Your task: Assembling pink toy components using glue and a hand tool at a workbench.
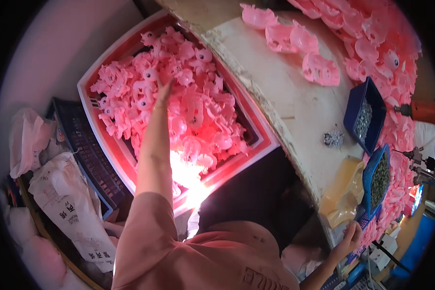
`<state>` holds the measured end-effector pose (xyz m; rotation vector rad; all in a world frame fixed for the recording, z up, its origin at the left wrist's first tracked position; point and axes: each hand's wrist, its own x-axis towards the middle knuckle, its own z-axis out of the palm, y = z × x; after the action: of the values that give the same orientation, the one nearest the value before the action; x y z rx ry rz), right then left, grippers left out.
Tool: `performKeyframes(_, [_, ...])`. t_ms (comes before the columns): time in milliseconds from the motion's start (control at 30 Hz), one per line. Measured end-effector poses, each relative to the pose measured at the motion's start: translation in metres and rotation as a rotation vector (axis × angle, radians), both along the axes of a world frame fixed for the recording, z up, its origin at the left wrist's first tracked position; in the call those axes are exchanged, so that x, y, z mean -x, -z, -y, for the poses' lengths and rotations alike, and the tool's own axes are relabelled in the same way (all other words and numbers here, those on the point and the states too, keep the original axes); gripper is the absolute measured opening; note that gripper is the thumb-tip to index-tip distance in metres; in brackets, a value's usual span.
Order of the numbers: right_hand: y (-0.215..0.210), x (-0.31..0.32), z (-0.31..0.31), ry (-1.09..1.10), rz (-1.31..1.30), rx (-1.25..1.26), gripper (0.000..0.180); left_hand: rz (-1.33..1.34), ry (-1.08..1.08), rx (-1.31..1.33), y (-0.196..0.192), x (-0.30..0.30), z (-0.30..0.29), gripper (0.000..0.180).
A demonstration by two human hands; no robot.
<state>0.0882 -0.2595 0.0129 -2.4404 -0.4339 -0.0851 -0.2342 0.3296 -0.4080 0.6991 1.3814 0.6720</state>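
My left hand (165,91) reaches deep into a red and white crate (101,130), in among a heap of pink plastic toy pieces (193,116), some with painted eyes. Its visible fingers look spread, though the pieces partly cover them, and nothing shows held. Far over at the lower right, my right hand (351,238) rests by the table edge with its fingers curled. Whatever may be inside those fingers is hidden. Just above that hand sits a translucent yellow moulded holder (343,193).
Loose pink shells (319,69) lie on the pale worktable (290,101), with a large pile (372,29) behind. A dark blue tray (369,104) and a blue tray (378,176) hold small parts, beside a small screw heap (333,138). White sacks (67,208) and a dark crate (89,150) stand left.
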Motion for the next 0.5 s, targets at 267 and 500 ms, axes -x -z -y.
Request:
performKeyframes(267, [0.014,-0.012,0.006,-0.014,-0.064,-0.122,0.022,-1.037,0.972,-0.534,-0.074,0.051,0.109,0.097])
performKeyframes(500, [0.019,-0.022,0.013,0.051,-0.067,-0.130,0.026,-0.867,0.681,-0.403,-0.101,0.151,0.241,0.087])
